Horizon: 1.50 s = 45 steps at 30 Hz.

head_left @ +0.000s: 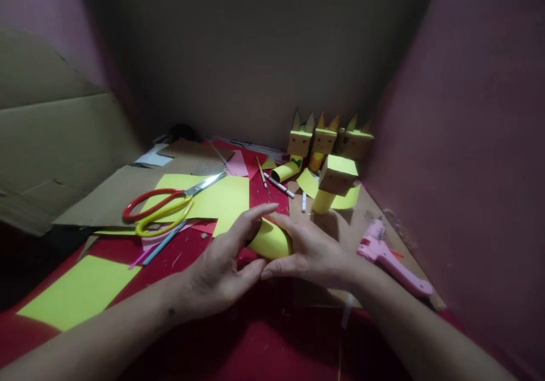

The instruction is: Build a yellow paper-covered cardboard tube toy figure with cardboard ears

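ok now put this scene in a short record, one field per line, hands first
left hand: holding curved yellow paper
right hand: holding the same paper, other side
scissors: lying partly over a yellow sheet
pink glue gun: right of both hands
box-headed figure: upright, on a yellow tube
three eared figures: behind it

No text, label, brand, number or sign can be read anywhere.

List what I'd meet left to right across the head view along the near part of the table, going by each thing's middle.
Loose yellow paper sheet, red-and-yellow-handled scissors, left hand, rolled yellow paper held between the hands, right hand, pink glue gun.
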Available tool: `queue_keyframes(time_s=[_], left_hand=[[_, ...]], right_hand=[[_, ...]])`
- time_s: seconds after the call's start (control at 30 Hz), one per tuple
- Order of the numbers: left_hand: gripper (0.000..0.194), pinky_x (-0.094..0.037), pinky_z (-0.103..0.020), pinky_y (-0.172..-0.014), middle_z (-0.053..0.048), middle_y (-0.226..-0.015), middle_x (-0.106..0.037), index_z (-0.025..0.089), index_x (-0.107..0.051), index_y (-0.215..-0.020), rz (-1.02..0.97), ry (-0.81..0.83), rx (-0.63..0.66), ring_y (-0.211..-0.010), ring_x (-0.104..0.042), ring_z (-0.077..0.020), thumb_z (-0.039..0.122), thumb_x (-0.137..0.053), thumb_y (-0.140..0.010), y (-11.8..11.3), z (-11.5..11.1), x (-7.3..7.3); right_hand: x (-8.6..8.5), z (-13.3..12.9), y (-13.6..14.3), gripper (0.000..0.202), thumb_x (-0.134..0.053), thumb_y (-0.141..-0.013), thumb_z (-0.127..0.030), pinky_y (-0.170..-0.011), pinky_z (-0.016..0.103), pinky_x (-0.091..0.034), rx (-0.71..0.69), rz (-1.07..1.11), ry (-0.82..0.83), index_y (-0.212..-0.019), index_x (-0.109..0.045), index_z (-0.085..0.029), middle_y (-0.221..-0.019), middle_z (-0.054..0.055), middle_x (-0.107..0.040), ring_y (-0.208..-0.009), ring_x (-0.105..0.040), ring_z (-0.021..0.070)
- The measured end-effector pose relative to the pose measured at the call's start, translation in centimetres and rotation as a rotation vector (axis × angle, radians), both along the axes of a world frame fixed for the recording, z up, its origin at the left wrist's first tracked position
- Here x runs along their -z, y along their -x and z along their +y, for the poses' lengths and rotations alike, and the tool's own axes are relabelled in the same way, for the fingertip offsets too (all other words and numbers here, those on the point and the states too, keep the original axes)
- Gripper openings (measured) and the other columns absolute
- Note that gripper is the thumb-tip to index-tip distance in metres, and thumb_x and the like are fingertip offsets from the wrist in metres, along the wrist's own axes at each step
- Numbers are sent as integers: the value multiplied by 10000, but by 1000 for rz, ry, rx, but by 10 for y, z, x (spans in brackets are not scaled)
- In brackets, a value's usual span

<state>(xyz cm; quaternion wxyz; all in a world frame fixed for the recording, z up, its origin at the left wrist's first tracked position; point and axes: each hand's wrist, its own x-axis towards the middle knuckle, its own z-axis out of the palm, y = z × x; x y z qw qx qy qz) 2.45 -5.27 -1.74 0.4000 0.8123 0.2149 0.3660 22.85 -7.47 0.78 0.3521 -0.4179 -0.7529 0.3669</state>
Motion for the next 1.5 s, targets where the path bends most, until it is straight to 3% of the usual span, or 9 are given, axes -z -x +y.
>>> queue_keyframes(time_s=[0.1, 0.2, 0.33, 0.43, 0.67, 0.87, 1.1, 1.33, 1.5], left_hand=[[595, -477, -296, -984, -42, -1219, -581, 360, -370, -1455, -108, -61, -85, -1169, -576, -191, 133, -539, -932, 2, 3, -14], [353, -485, -270, -881, -14, -1072, -617, 326, -571, -1272, -89, -130, -277, -1014, -597, -170, 229, -601, -934, 5, 10, -31], [230, -418, -220, -550, 33, -786, -603, 290, -705, -1102, 61, -201, -263, -616, -505, -109, 320, -705, -874, 2, 13, -40], [276, -376, -211, -485, 49, -697, -607, 264, -701, -1144, 34, -252, -200, -506, -435, -84, 268, -699, -868, -4, 9, -34], [40, -432, -217, -545, 17, -687, -651, 212, -693, -904, 41, -375, -155, -518, -490, -96, 233, -665, -885, -9, -2, -29], [80, -420, -199, -546, 12, -707, -612, 203, -664, -947, 15, -440, -135, -572, -527, -102, 170, -592, -931, -8, -7, -27], [225, -450, -193, -579, -4, -768, -639, 218, -639, -1020, 11, -472, -103, -632, -594, -110, 57, -524, -914, -7, -9, -22], [283, -457, -180, -617, 16, -825, -618, 251, -576, -1167, 46, -512, -79, -662, -584, -99, 161, -653, -909, -4, -14, -24], [198, -430, -206, -573, 4, -797, -552, 225, -571, -1097, 37, -610, -102, -641, -531, -113, 149, -616, -920, -4, -16, -23]], right_hand=[[-4, 0, 5, 497, -897, -644, -346, -650, 307, -543, 93, 172, 198, -1076, -688, -217, -864, -4, -694, -761, -652, 192], [-1, -2, 6, 507, -919, -598, -305, -644, 287, -533, 147, 304, 289, -1025, -666, -201, -826, -14, -667, -738, -630, 170], [15, -5, 4, 591, -883, -666, -276, -740, 333, -563, 154, 264, 71, -1183, -598, -244, -1004, 29, -680, -872, -655, 210], [28, -7, 2, 624, -862, -711, -281, -828, 380, -566, 244, 161, -208, -1258, -561, -285, -1109, 56, -664, -964, -649, 243], [41, -9, 5, 608, -754, -832, -268, -916, 390, -555, 204, 150, -416, -1359, -451, -295, -1225, 81, -631, -1048, -645, 232], [37, -11, 8, 639, -779, -791, -263, -928, 413, -563, 194, 139, -370, -1338, -450, -295, -1228, 82, -639, -1068, -649, 249], [24, -16, 10, 593, -824, -709, -217, -752, 331, -606, 189, 197, -276, -1212, -519, -289, -1039, 22, -694, -852, -690, 202], [34, -14, 8, 523, -755, -785, -184, -844, 370, -576, 214, 163, -471, -1250, -536, -285, -1091, 56, -664, -955, -668, 218], [34, -15, 7, 600, -728, -779, -214, -825, 414, -572, 230, 88, -611, -1317, -475, -294, -1092, 72, -652, -943, -660, 252]])
